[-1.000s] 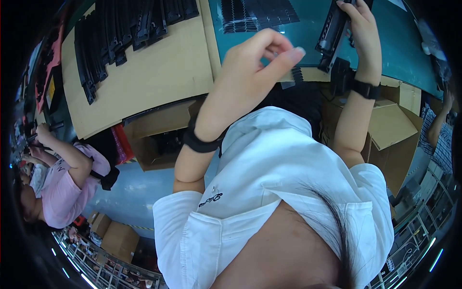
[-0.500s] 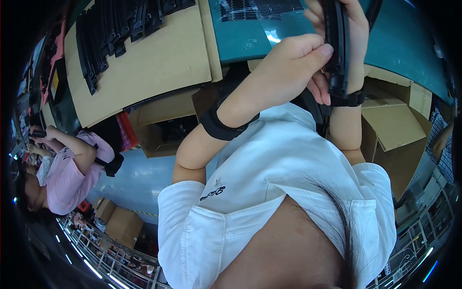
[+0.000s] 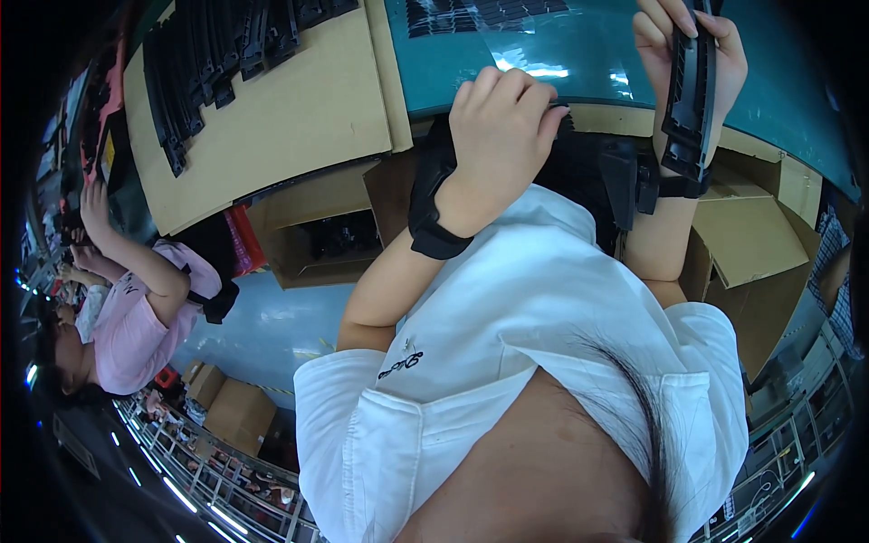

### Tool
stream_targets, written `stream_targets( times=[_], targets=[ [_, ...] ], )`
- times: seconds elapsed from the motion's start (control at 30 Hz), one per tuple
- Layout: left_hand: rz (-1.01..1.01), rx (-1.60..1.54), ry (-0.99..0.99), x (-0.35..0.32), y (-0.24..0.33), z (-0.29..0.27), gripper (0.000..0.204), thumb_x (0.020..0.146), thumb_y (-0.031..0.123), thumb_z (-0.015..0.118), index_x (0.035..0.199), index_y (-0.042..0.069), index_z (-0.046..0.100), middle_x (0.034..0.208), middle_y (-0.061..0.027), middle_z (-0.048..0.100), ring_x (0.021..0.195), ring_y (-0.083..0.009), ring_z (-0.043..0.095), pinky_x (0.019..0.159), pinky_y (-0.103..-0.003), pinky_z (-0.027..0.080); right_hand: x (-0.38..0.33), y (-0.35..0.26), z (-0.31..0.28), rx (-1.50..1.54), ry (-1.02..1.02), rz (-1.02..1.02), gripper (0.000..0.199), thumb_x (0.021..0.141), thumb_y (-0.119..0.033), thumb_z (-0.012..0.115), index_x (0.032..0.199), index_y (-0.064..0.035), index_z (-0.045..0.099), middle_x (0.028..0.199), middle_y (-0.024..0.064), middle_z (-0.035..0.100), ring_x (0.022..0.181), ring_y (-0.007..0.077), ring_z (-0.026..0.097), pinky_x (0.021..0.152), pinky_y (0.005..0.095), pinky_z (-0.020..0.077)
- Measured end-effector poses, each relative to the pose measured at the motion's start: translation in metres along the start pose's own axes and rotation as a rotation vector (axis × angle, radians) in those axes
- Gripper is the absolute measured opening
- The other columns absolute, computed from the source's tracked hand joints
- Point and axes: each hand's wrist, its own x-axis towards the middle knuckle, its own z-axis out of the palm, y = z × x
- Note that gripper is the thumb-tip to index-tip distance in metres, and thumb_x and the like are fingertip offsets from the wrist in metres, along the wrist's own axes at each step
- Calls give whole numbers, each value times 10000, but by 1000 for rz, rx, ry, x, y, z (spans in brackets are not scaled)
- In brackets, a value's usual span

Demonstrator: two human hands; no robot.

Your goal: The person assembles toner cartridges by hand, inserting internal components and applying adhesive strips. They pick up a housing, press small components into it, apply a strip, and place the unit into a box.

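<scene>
My right hand [image 3: 730, 63] is closed around a long, narrow black plastic part [image 3: 690, 100], held lengthwise above the front edge of the teal table [image 3: 597, 54]. Its ribbed, hollow inside shows. Apart from it, to the left, my left hand [image 3: 502, 127] has its fingers curled in near the same table edge. A bit of something dark shows at its thumb tip, too little to name. Each wrist wears a black band, and a black block-shaped device [image 3: 621, 184] sits by the right one.
Several long black plastic parts [image 3: 204, 68] lie on a cardboard sheet [image 3: 299, 118] at left. Small dark pieces [image 3: 480, 16] lie in rows on the teal table. Open cardboard boxes stand below, left [image 3: 299, 258] and right [image 3: 751, 235]. A person in pink [image 3: 145, 326] works at far left.
My hands have parted. The right hand has moved right with the black part, turning its hollow side into view. My left hand has let go of it and drawn back left.
</scene>
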Motion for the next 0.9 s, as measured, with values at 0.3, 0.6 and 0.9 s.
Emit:
stream_targets(
  times=[0.3, 0.6, 0.9],
  targets=[
    [105, 111, 135, 4, -12, 10, 154, 686, 123, 722, 818, 85, 652, 852, -19, 593, 880, -197, 538, 824, -408, 358, -1, -4, -11, -24, 0, -58, 312, 794, -109, 427, 1049, 61, 486, 602, 24, 346, 526, 127, 298, 486, 243, 273],
    [39, 81, 175, 12, -34, 3, 111, 691, 8, 677, 782, 69, 656, 831, -47, 612, 865, -219, 565, 743, -336, 444, 2, 3, -8, -75, 74, -102, 306, 791, -96, 430, 1049, 61, 477, 589, 20, 335, 522, 119, 299, 485, 239, 274],
    [-40, 11, 238, 15, -30, 6, 98, 681, 31, 710, 757, 47, 651, 836, -41, 594, 809, -230, 541, 686, -318, 461, 9, 8, -7, -64, 53, -38, 301, 800, -109, 429, 1056, 45, 473, 587, 18, 333, 519, 118, 300, 487, 239, 280]
  ],
)
